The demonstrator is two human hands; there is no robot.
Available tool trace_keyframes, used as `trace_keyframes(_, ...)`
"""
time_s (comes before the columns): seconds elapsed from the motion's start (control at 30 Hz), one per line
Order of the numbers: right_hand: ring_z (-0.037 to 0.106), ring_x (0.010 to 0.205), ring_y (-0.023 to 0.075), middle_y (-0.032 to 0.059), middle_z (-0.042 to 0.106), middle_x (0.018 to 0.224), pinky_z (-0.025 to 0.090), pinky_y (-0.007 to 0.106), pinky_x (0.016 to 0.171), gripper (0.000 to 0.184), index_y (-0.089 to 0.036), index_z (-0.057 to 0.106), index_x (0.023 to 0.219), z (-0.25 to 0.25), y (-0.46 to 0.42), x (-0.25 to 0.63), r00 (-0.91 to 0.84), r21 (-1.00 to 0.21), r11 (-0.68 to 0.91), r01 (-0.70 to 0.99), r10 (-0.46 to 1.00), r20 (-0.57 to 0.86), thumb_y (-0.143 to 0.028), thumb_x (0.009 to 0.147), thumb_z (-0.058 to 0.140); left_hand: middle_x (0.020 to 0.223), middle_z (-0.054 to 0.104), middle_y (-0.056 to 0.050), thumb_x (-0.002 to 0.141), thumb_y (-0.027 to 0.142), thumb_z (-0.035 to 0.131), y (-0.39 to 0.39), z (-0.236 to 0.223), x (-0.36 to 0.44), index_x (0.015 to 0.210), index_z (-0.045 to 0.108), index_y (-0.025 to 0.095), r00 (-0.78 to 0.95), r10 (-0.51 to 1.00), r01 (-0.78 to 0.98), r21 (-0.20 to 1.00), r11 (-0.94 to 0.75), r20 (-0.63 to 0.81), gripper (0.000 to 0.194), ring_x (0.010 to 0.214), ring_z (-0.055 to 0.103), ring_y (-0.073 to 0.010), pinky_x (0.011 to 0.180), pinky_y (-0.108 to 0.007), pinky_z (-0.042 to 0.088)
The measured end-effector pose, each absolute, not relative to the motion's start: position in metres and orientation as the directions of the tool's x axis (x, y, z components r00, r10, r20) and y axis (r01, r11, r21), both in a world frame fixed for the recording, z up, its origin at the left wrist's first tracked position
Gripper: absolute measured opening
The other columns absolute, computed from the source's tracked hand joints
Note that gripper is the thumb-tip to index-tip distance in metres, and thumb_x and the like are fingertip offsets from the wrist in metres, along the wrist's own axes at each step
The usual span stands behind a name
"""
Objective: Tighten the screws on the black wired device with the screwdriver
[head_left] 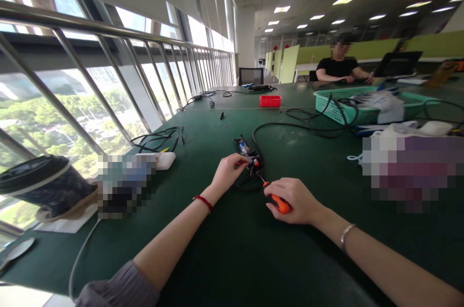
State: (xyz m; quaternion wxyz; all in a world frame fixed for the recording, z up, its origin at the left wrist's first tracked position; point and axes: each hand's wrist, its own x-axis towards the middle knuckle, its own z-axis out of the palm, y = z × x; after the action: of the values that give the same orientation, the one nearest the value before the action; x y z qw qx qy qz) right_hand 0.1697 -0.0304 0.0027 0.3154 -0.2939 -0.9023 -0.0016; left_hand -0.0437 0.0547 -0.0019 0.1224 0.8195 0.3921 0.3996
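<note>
A small opened black device with exposed parts (248,152) lies on the green table (232,249), a black cable (275,128) running from it. My left hand (228,174) pinches the device's near end, fingers closed on it. In my right hand (295,200) is an orange-handled screwdriver (277,198), gripped tight, its thin tip resting on the device beside my left fingers.
A dark cup on a napkin (43,191) and a white box (163,159) sit at left by the railing. A red tray (270,100) and a teal basket (344,106) with cables stand farther back. Another person (339,67) sits at the far side.
</note>
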Motion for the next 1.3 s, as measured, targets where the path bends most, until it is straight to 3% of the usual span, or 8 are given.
trace_keyframes(0.33, 0.055, 0.057, 0.0124, 0.0017, 0.066, 0.071, 0.043, 0.025, 0.058, 0.010, -0.018, 0.060, 0.081, 0.003, -0.030, 0.169, -0.626, -0.161, 0.831, 0.532, 0.514, 0.586, -0.024, 0.074, 0.058, 0.085, 0.068, -0.001, 0.082, 0.010, 0.057, 0.055, -0.003, -0.043, 0.084, 0.066, 0.018, 0.388, 0.730, 0.564, 0.482, -0.671, 0.563, 0.012, 0.078, 0.063, -0.0132, 0.071, -0.024, 0.051)
trace_keyframes(0.77, 0.056, 0.057, 0.0125, 0.0020, 0.067, 0.072, 0.044, 0.026, 0.059, 0.011, -0.018, 0.060, 0.083, -0.001, -0.029, 0.168, -0.623, -0.172, 0.830, 0.530, 0.519, 0.585, -0.024, 0.074, 0.058, 0.092, 0.065, -0.003, 0.087, 0.012, 0.052, 0.051, 0.006, -0.043, 0.089, 0.061, 0.018, 0.518, 0.663, 0.668, 0.229, -0.708, 0.541, 0.011, 0.086, 0.061, -0.0151, 0.076, -0.025, 0.049)
trace_keyframes(1.0, 0.055, 0.056, 0.0121, 0.0020, 0.067, 0.071, 0.044, 0.025, 0.057, 0.011, -0.018, 0.060, 0.083, 0.000, -0.030, 0.168, -0.617, -0.167, 0.830, 0.532, 0.515, 0.595, -0.025, 0.074, 0.057, 0.092, 0.064, -0.005, 0.092, 0.017, 0.045, 0.055, 0.003, -0.047, 0.090, 0.062, 0.018, 0.646, 0.567, 0.648, 0.027, -0.762, 0.511, 0.017, 0.087, 0.059, -0.0161, 0.075, -0.025, 0.049)
trace_keyframes(1.3, 0.056, 0.057, 0.0131, 0.0024, 0.068, 0.072, 0.045, 0.026, 0.059, 0.011, -0.018, 0.061, 0.083, 0.000, -0.031, 0.167, -0.590, -0.153, 0.809, 0.568, 0.530, 0.610, -0.023, 0.075, 0.056, 0.095, 0.066, -0.003, 0.089, 0.016, 0.052, 0.059, 0.001, -0.056, 0.103, 0.070, 0.024, 0.655, 0.622, 0.677, 0.034, -0.735, 0.430, 0.024, 0.086, 0.059, -0.0152, 0.071, -0.022, 0.047)
